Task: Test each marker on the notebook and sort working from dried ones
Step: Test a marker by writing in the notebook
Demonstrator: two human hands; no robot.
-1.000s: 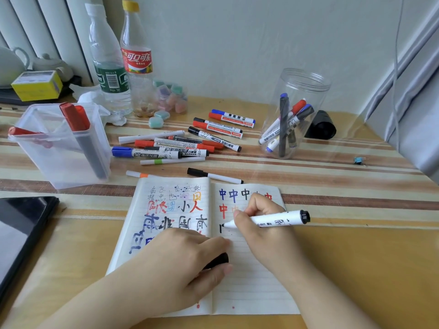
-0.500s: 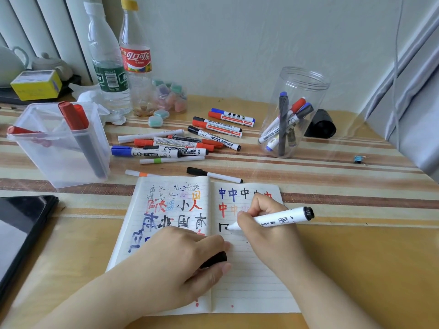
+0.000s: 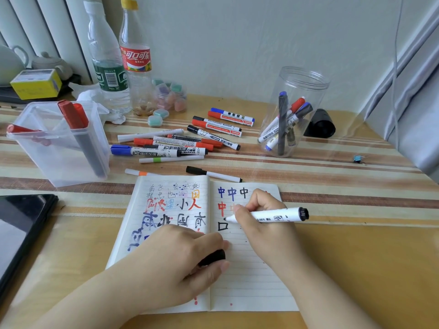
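A striped desk (image 3: 308, 176) carries an open notebook (image 3: 249, 281) at six o'clock, its lined pages crowded with characters in blue, red, orange and black ink. At nine o'clock stands a clear rectangular bin (image 3: 59, 157) with red-capped markers leaning inside; at two o'clock a clear round jar (image 3: 301, 79) holds several more, caps up. A dark tablet (image 3: 21, 231) lies at the desk's eight o'clock edge. Two plastic bottles (image 3: 135, 60) rise at eleven o'clock, beside a yellow box (image 3: 35, 84) and crumpled tissue. The left hand (image 3: 171, 264) rests across the notebook's centre fold, fingers and thumb curled around a black cap (image 3: 213, 257). The right hand (image 3: 263, 224) grips a white marker (image 3: 280, 216), its tip touching the right page just beside a freshly drawn black square character, barrel pointing toward three o'clock. A loose pile of markers (image 3: 180, 143) lies at twelve o'clock between bin and jar, with blue, red and black caps. A thin black-capped pen (image 3: 213, 174) sits just above the notebook's top edge, near an orange-banded one (image 3: 140, 173). A black cylinder (image 3: 320, 123) lies behind the jar; pastel erasers (image 3: 158, 117) cluster near the bottles. A small blue clip (image 3: 358, 159) sits at three o'clock.
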